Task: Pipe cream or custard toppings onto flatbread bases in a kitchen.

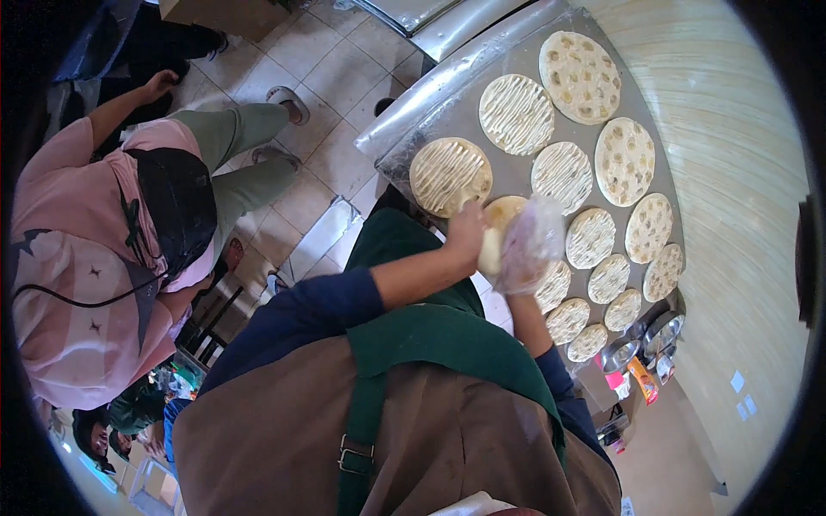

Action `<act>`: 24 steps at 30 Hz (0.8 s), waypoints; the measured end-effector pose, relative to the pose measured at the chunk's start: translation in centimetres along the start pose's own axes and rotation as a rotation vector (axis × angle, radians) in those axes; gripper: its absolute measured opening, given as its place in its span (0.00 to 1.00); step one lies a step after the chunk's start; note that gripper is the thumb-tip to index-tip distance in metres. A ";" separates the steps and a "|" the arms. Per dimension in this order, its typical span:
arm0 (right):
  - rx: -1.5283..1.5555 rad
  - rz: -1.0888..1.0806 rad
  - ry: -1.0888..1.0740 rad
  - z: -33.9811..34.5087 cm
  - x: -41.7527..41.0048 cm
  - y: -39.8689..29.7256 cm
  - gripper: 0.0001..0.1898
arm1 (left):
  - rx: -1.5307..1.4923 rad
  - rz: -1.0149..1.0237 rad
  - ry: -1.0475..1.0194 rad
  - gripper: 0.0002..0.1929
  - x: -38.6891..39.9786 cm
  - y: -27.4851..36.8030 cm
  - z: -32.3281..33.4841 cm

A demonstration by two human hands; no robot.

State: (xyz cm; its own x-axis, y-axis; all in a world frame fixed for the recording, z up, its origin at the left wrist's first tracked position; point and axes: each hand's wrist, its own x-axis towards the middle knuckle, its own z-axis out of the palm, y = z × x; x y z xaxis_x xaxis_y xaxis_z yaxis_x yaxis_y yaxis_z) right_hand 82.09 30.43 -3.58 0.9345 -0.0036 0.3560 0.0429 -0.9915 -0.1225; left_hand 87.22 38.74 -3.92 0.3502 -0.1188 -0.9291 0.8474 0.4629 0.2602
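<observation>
A bag of pale cream (490, 250) is between my two hands, over the near edge of the metal table. My left hand (466, 233), bare, grips it at its left side. Clear plastic covers my right hand (530, 242), which closes around the bag from the other side; its fingers are blurred. Under the hands lies a flat dough round (506, 208), partly hidden. Just left of it, another round (450, 177) bears white cream lines over most of its top, with a barer patch at lower right. Beyond sits a fully striped round (516, 115).
Several more rounds cover the metal table (510, 164), cream-striped nearer me and dimpled along the wall (716, 129). Metal bowls (661, 332) and an orange packet (643, 380) sit past its right end. A person in pink (97, 258) stands at left on the tiled floor (322, 64).
</observation>
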 end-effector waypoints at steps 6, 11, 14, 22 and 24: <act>0.189 0.073 -0.065 -0.1 -1.5 -0.8 0.23 | -0.014 0.007 -0.023 0.12 -0.4 -1.1 -2.3; 0.276 0.209 -0.082 0.0 1.2 2.5 0.24 | 0.030 0.002 -0.034 0.09 1.8 0.5 2.9; 0.114 0.098 -0.028 -0.5 1.4 1.9 0.24 | 0.035 -0.012 -0.025 0.09 1.4 -0.2 2.1; 0.238 0.093 -0.068 0.4 -3.1 0.3 0.22 | 0.034 -0.047 -0.004 0.13 0.2 -2.4 -2.2; 0.252 0.110 -0.075 0.4 -1.9 1.6 0.22 | 0.067 -0.017 -0.002 0.11 1.0 -1.6 0.7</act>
State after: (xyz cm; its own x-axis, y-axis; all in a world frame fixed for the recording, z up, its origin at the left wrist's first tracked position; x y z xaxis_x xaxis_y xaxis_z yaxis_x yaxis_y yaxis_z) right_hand 80.55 28.92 -4.77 0.9615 -0.0901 0.2595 0.0180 -0.9221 -0.3866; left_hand 86.52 37.26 -5.10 0.3361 -0.1278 -0.9331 0.8782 0.4007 0.2614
